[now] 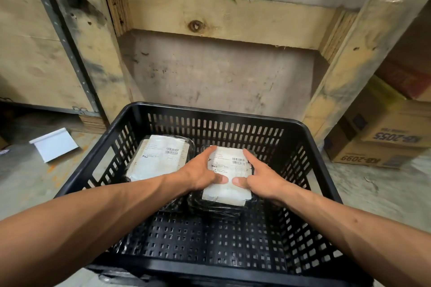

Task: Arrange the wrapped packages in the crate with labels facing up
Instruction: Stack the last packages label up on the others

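Both hands, left (201,173) and right (261,176), clasp a black-wrapped, white-labelled package (229,178) mid-crate (210,109); its twin (161,158) lies label-up toward the slotted plastic far-left corner.

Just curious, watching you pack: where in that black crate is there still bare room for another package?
The near half of the crate floor, between the two packages and the front wall, is bare. The far half is crowded: left package, and right package held by left hand and right hand.
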`<state>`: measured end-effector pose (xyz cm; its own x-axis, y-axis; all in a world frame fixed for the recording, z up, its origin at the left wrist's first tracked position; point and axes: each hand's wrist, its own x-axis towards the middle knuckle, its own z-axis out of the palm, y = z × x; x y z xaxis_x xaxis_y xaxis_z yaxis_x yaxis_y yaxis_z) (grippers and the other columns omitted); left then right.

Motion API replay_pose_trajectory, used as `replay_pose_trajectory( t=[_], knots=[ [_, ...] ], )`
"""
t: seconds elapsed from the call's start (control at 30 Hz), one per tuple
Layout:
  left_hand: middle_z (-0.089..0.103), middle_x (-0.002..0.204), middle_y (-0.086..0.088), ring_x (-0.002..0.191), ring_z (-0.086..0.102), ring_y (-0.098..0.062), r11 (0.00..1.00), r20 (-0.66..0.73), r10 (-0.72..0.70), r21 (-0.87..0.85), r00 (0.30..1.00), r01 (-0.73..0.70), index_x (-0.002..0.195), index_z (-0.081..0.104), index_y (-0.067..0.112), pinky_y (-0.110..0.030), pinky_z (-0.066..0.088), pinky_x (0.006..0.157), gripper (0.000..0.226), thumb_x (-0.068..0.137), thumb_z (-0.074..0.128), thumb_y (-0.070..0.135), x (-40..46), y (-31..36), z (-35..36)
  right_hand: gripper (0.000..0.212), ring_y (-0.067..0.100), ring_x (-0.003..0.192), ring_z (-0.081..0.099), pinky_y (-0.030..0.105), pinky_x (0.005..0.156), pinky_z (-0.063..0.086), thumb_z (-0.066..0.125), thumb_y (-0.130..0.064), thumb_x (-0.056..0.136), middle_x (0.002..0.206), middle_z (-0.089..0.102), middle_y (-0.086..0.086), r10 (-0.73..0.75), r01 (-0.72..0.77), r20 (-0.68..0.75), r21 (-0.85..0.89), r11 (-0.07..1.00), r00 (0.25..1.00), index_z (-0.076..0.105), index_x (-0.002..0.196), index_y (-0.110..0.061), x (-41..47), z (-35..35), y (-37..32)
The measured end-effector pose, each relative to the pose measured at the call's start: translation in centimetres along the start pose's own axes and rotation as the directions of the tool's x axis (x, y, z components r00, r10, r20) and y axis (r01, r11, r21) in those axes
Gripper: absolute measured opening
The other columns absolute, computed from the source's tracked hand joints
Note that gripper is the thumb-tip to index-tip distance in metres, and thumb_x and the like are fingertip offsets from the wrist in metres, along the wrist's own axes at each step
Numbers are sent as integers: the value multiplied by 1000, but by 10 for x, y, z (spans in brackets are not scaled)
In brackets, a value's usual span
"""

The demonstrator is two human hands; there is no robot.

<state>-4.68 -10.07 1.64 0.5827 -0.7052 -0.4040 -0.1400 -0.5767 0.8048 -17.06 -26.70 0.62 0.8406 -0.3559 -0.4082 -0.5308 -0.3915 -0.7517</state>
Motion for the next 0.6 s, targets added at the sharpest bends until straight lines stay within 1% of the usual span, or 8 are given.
replay_pose_trajectory(
  t=[0.13, 0.27, 0.33, 0.4, 0.5, 0.53, 0.57, 0.6],
  knots=[
    [50, 149, -4, 119, 61, -24, 999, -43, -25, -28, 999, 24, 161, 16, 30, -39, 50, 105, 107, 80, 84, 11, 7, 4, 0, 101, -2, 85, 60, 10, 64, 49, 76, -26, 90, 99, 47, -34, 34, -34, -33, -15, 999, 999, 8, 164, -39, 8, -4, -1],
    [41, 157, -2, 122, 55, -18, 985, -32, -11, 174, 999, 17, 161, 9, 36, -29, 44, 106, 101, 87, 77, 31, 2, 7, -8, 101, 3, 94, 62, 18, 72, 52, 75, -33, 90, 103, 46, -34, -4, 1, -36, -84, 997, 999, 6, 163, -41, 11, -4, -4],
    [43, 155, -6, 127, 54, -23, 940, -38, -18, 339, 999, 30, 162, 12, 32, -32, 43, 108, 93, 91, 71, 40, -3, 11, -8, 99, 7, 100, 63, 24, 83, 55, 72, -36, 92, 124, 55, -22, -26, 24, -17, -115, 993, 1000, 4, 163, -40, 11, -1, -5],
    [38, 156, -16, 133, 51, -31, 837, -83, 37, 547, 996, 14, 159, 29, 24, -38, 39, 114, 78, 94, 67, 45, -10, 15, -7, 90, 8, 103, 59, 23, 88, 50, 65, -43, 97, 152, 50, -9, -69, 64, -21, -199, 978, 997, 5, 164, -39, 9, 4, -5],
    [30, 161, -18, 141, 44, -35, 759, -90, 187, 646, 978, -85, 150, 46, 17, -40, 33, 119, 61, 96, 66, 37, -15, 21, -14, 83, 14, 111, 61, 26, 92, 46, 54, -54, 101, 161, 42, -3, -93, 88, -4, -292, 952, 996, 1, 163, -42, 7, 6, -3],
    [35, 158, -17, 139, 45, -33, 759, -76, 211, 641, 974, -114, 148, 49, 14, -38, 35, 118, 59, 96, 66, 35, -16, 22, -18, 83, 22, 128, 57, 33, 104, 46, 50, -57, 101, 167, 32, 1, -85, 83, 9, -341, 936, 996, -3, 163, -41, 6, 6, -3],
    [38, 157, -16, 139, 44, -31, 755, -60, 222, 643, 973, -132, 148, 48, 12, -37, 35, 116, 60, 96, 65, 36, -17, 20, -23, 84, 31, 149, 37, 41, 119, 34, 45, -62, 101, 173, 12, 6, -76, 79, 22, -403, 912, 997, -7, 163, -40, 5, 5, -2],
    [35, 159, -16, 142, 40, -32, 738, -40, 227, 659, 973, -145, 151, 43, 11, -37, 32, 117, 65, 97, 63, 40, -17, 15, -27, 86, 34, 158, 8, 44, 127, 16, 40, -66, 100, 172, -11, 10, -87, 90, 28, -470, 878, 996, -12, 162, -38, 3, 5, -1]
  ],
)
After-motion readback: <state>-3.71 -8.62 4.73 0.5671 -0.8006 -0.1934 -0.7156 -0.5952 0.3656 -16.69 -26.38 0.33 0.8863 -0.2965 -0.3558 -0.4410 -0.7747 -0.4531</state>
